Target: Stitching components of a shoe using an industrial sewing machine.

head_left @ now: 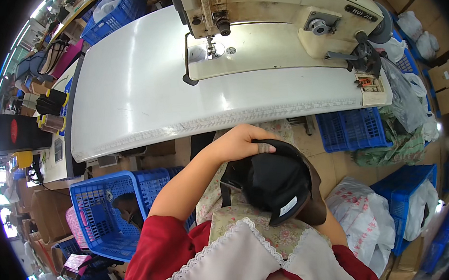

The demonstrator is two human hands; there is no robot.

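Over my lap, just below the table's front edge, is a black and brown cap with its black inside turned up. A white label shows inside, and a narrow strap with a buckle hangs at its left. My left hand is closed over the cap's far edge, the thumb lying on the inside and the other fingers hidden beneath. A grey band circles that thumb. My right forearm reaches up behind the cap from the lower right. The cap hides my right hand, so its fingers do not show.
A sewing machine stands on a white table with a ruler strip along its front edge. At left, a blue basket holds a brown piece. A blue crate, white plastic bags and another blue crate stand at right.
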